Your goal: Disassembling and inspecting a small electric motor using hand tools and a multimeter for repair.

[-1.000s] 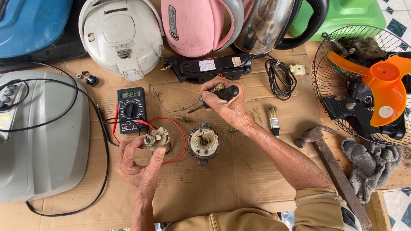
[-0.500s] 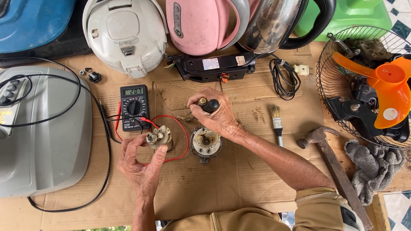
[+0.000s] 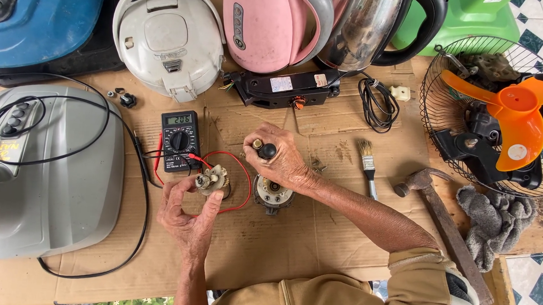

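My left hand [image 3: 187, 219] pinches a small beige gear-like mechanism [image 3: 213, 180] just above the cardboard, beside a black multimeter [image 3: 180, 139] with red and black leads [image 3: 239, 169]. Fingers of my right hand [image 3: 283, 162] are closed around a screwdriver's black handle [image 3: 265, 150], its shaft hidden under the hand. Directly below that hand sits a round motor part [image 3: 272, 196] with a metal centre.
A white rice cooker [image 3: 169, 36], pink kettle [image 3: 272, 22], steel kettle [image 3: 365, 27] and black control unit [image 3: 287, 85] line the back. A fan with orange blades [image 3: 502, 115] stands right; a hammer [image 3: 441, 223], brush [image 3: 367, 164] and grey rag [image 3: 497, 220] lie nearby. A grey housing [image 3: 41, 171] fills the left.
My right hand has come down from the black control unit to above the round motor part, carrying the black-handled tool. The left hand has stayed on the beige mechanism.
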